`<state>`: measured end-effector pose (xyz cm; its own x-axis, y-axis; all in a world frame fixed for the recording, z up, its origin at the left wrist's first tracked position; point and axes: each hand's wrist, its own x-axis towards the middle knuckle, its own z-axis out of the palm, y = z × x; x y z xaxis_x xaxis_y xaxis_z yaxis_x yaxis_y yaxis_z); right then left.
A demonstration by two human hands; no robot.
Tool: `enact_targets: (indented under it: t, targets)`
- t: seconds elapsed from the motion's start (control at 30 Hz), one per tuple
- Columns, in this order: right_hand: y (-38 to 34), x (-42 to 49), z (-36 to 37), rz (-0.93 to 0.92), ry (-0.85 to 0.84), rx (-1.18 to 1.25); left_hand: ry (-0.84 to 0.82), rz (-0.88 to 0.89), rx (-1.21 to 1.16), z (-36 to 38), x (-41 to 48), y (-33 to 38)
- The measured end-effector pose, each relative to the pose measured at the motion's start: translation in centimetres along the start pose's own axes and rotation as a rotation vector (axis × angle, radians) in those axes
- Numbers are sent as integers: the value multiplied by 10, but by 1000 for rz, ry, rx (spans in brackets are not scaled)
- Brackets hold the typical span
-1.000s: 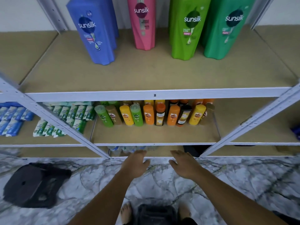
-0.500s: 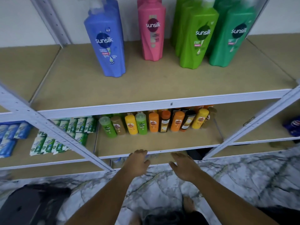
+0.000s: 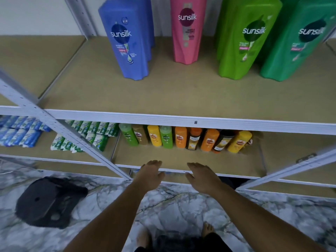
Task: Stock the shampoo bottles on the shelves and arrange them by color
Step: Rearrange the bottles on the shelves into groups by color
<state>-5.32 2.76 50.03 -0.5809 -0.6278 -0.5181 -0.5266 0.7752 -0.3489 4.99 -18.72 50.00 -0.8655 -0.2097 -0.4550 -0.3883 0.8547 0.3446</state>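
Hands have moved forward in the last second: left hand [image 3: 150, 176] and right hand [image 3: 203, 177] now hover at the near edge of the lower shelf [image 3: 181, 157], fingers [image 3: 154, 163] loosely spread, holding nothing. Small bottles [image 3: 180, 139] (green, yellow and orange, mixed) stand along its far side. The big bottles [image 3: 187, 31] stand on the upper shelf [image 3: 163, 93]. Sorting that mixed row looks likely next.

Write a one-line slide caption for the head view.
Open left hand and right hand near lower shelf; shampoo bottles above.
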Motion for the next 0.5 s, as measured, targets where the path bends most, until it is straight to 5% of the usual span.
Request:
enact_targets:
  t: [0.37, 0.5]
  targets:
    - [-9, 116, 82, 17, 24, 14, 75, -22, -4, 68, 89, -101]
    - [11, 180, 124, -80, 199, -58, 287, 63, 47, 115, 141, -141]
